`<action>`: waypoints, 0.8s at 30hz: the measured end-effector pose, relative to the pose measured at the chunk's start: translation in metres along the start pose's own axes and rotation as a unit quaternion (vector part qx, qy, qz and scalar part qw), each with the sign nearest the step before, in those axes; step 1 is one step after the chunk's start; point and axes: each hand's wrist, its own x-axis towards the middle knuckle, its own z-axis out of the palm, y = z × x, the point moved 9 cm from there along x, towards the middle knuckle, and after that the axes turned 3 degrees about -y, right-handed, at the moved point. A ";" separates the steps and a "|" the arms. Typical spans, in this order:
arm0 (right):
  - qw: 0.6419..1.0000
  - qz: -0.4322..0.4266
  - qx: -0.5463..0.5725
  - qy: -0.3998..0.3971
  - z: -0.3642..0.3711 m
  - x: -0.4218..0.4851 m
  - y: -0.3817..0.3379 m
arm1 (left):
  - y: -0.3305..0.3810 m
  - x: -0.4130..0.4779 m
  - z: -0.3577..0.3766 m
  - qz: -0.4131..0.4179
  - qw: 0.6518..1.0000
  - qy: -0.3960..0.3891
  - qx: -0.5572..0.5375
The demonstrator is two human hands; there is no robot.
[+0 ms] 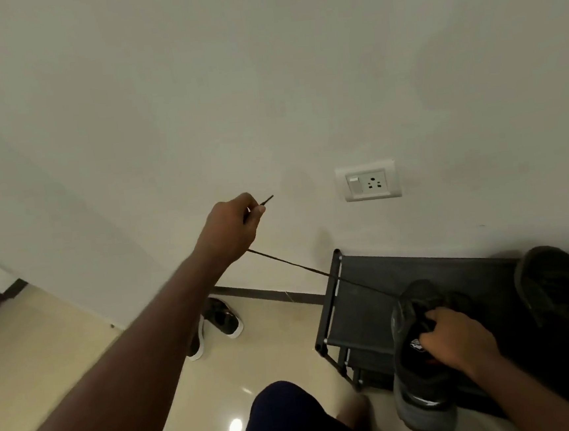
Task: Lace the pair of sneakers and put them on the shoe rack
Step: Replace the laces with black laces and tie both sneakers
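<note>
A black sneaker (417,368) with a grey sole rests on the front edge of the black shoe rack (362,298), toe toward the wall. My right hand (459,337) grips its tongue and upper. A thin black lace (315,270) runs taut from the sneaker's eyelets up to my left hand (230,225), which pinches it high in front of the wall, the lace tip poking out past the fingers. The second black sneaker (553,281) lies on the rack's top shelf at the far right.
A pair of black shoes with white soles (217,324) sits on the glossy beige floor by the skirting, left of the rack. A white wall socket (369,181) is above the rack. My knee in dark shorts (287,418) is at the bottom centre.
</note>
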 end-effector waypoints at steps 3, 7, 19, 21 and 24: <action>0.999 -0.031 0.030 -0.015 0.002 0.003 -0.001 | 0.019 0.001 0.011 0.009 1.000 0.024 -0.017; 0.996 -0.058 0.063 -0.021 0.011 0.014 0.011 | 0.046 -0.024 0.108 -0.024 0.991 -0.036 -0.124; 0.979 0.018 0.153 0.136 -0.027 0.065 0.065 | 0.123 -0.125 0.301 0.030 0.961 -0.154 -0.227; 0.988 0.018 0.095 0.123 -0.020 0.075 0.060 | 0.120 -0.127 0.306 0.043 0.960 -0.163 -0.223; 0.995 0.045 -0.022 0.089 -0.003 0.085 0.063 | 0.109 -0.130 0.312 0.025 0.954 -0.165 -0.248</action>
